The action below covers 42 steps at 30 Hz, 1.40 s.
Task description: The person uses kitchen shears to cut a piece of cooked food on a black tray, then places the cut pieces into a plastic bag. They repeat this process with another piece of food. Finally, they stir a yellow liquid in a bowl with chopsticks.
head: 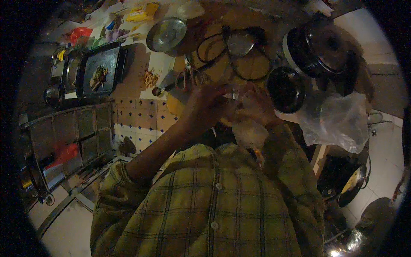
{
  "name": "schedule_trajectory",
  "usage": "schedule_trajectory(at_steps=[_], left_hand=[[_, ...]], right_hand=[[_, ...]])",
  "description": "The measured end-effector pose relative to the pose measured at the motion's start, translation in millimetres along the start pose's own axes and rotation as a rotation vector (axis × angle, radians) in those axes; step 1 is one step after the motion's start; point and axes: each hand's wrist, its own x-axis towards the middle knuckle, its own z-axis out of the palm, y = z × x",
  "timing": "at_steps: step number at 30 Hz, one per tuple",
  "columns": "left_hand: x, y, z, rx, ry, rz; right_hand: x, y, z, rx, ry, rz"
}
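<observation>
My left hand and my right hand meet in front of my chest, fingers bent around the top of a small translucent plastic bag. The bag hangs below them; its contents are too dim to make out. Beyond my left hand lies a pair of scissors with open handles. Next to it a dark ladle or spoon points left. Close to my right hand is a shiny black bowl. Shadow hides most of my fingertips.
A large dark pot and a crumpled clear plastic bag are at right. A loose black cable and a round metal lid or plate lie ahead. At left are a nut-like heap and a dark tray.
</observation>
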Motion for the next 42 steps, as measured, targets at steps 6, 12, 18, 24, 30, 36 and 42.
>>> schedule_trajectory(at_steps=[6, 12, 18, 24, 30, 36, 42], left_hand=[[-5.7, -8.0, 6.8, -0.081, 0.111, 0.088], [10.7, 7.1, -0.9, -0.343, -0.052, -0.109], [16.3, 9.9, -1.4, -0.434, -0.062, -0.099], [18.3, 12.6, -1.4, -0.466, -0.065, -0.097], [19.1, 15.6, -2.0, -0.493, -0.058, -0.084], [17.9, 18.1, -3.5, -0.519, -0.055, -0.071], [16.5, 20.4, -4.3, -0.544, -0.051, -0.061]], right_hand=[[-11.4, 18.1, 20.2, -0.019, 0.005, -0.027], [-11.4, 27.2, 24.0, -0.01, 0.01, -0.04], [-13.7, 28.7, 27.8, -0.019, 0.021, -0.053], [-15.7, 31.7, 31.5, -0.018, 0.032, -0.053], [-17.2, 36.9, 30.7, -0.018, 0.042, -0.058], [-18.2, 39.0, 30.3, -0.008, 0.048, -0.064], [-25.1, 45.3, 19.2, 0.045, 0.052, -0.082]])
